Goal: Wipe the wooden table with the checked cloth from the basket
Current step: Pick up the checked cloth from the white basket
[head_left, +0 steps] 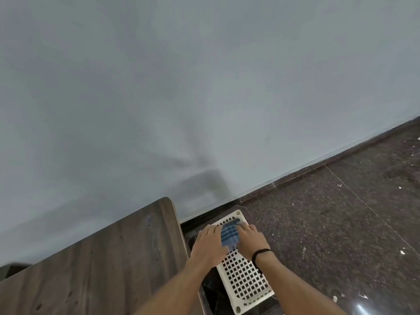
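Note:
A blue checked cloth (230, 234) lies folded on a white perforated basket (244, 278) that stands on the floor to the right of the dark wooden table (95, 267). My left hand (208, 245) presses on the cloth's left side. On the cloth's right side rests my right hand (251, 241), with a black band on its wrist. Both hands touch the cloth with fingers laid over it; whether they grip it is unclear.
A grey wall (181, 87) rises behind the table and basket. Dark speckled floor tiles (341, 223) with small white scraps stretch to the right. The table's rounded corner (168, 201) sits close to the basket.

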Motion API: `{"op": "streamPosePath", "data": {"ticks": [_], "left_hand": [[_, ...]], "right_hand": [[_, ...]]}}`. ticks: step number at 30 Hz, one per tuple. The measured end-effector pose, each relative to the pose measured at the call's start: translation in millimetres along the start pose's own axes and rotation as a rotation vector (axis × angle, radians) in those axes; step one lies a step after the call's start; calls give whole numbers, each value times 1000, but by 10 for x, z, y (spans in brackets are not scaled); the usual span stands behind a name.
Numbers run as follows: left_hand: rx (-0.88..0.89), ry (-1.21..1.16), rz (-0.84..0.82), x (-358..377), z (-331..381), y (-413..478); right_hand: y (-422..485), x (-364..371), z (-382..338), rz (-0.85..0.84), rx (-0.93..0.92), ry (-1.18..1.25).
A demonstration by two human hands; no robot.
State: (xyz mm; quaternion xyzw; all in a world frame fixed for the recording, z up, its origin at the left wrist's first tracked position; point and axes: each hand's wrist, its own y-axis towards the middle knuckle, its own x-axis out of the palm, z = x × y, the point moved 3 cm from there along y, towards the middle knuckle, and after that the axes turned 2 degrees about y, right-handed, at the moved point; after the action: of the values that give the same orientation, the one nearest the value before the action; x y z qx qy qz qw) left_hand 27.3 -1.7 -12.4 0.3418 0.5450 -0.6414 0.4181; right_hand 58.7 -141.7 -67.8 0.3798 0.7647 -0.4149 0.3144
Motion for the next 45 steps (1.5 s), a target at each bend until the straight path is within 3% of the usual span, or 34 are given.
{"op": "streamPosePath", "data": {"ticks": [7, 17, 20, 23, 27, 32, 35, 37, 40, 45], "left_hand": [[-79, 6, -109, 295, -168, 296], [-84, 16, -159, 434, -245, 522], [-55, 11, -155, 415, -216, 520], [-34, -74, -126, 356, -196, 506], [-100, -472, -29, 99, -166, 441], [-188, -954, 90, -540, -179, 277], [-223, -1283, 155, -1049, -200, 35], [-219, -1410, 150, -1304, -264, -173], [-190, -1532, 127, -1550, -436, -573], [-204, -1293, 214, -1847, -798, -1460]], "right_hand": [[541, 204, 22, -14, -78, -148], [646, 273, 69, 91, -8, -163], [630, 250, 69, 53, 12, 41], [618, 113, 54, -52, 89, 499], [526, -248, 8, -191, 52, 963], [287, -790, -227, -156, 71, 1646], [46, -1085, -537, -182, -17, 1905], [-132, -1217, -815, -221, -126, 1975], [-393, -1287, -1286, -189, -220, 1881], [-806, -1287, -2061, 52, -193, 1535]]}}
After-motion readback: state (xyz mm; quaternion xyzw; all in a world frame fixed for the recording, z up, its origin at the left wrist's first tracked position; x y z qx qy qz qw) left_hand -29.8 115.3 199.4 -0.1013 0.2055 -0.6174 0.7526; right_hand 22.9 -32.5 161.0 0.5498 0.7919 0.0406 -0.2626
